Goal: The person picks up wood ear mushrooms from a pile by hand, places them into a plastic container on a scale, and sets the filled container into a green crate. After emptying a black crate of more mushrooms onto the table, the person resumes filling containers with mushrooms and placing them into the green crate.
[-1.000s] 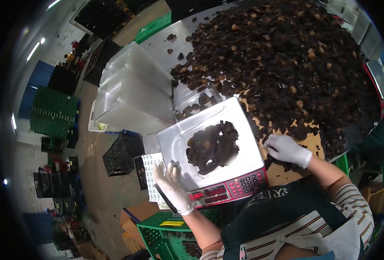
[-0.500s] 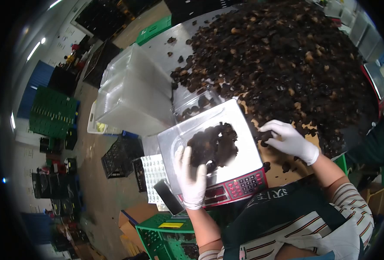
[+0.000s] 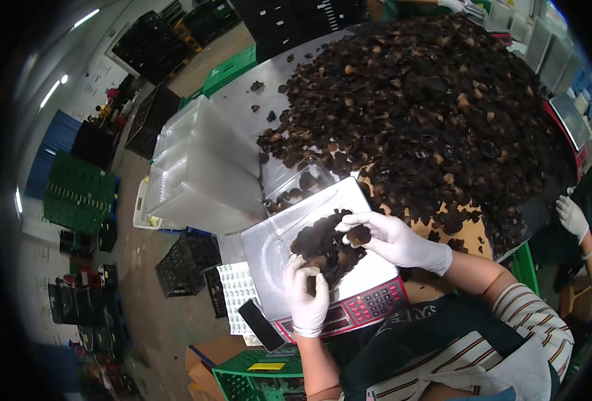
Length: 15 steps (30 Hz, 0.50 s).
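Brown fungus piece [image 3: 359,235] lies between fingertips [image 3: 349,219] of the right hand [image 3: 397,243].

Scale display [image 3: 336,314] partly hidden

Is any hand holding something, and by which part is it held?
The right hand pinches a dark piece by its edge. Whether the left hand grips anything, I cannot tell.

No text is legible; pale lettering [image 3: 413,317] on the apron [image 3: 392,346] is blurred.
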Tool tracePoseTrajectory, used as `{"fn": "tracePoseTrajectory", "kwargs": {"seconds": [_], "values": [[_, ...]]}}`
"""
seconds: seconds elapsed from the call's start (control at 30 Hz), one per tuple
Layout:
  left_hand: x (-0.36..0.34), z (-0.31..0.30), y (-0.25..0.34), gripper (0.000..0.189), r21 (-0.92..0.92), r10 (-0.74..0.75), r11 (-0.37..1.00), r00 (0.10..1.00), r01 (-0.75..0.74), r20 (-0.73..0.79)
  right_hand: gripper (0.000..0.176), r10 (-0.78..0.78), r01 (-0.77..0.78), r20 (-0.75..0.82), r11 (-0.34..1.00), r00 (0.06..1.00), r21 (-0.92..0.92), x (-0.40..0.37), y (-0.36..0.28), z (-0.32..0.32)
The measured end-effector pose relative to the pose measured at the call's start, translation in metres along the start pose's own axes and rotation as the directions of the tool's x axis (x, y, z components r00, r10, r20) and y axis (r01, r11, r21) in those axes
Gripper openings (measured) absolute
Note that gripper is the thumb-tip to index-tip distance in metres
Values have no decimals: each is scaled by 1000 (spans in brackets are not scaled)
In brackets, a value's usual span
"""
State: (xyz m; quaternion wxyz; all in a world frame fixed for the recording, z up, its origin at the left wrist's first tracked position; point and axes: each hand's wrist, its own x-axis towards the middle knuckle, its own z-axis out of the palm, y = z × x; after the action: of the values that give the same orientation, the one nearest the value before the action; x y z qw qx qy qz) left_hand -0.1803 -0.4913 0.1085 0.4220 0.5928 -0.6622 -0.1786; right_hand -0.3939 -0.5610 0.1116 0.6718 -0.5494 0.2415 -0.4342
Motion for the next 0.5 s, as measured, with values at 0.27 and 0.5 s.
{"fn": "tracePoseTrajectory", "kwargs": {"seconds": [0.27, 0.5], "values": [[-2, 4, 3, 22, 100, 55, 994, 994, -46, -95, 64, -74, 321, 327, 488, 942, -812, 3, -12, -1], [-15, -45, -14, 30, -483, -224, 872, 941, 79, -252, 50, -98, 26, -94, 817, 991, -575, -4, -38, -38]]}}
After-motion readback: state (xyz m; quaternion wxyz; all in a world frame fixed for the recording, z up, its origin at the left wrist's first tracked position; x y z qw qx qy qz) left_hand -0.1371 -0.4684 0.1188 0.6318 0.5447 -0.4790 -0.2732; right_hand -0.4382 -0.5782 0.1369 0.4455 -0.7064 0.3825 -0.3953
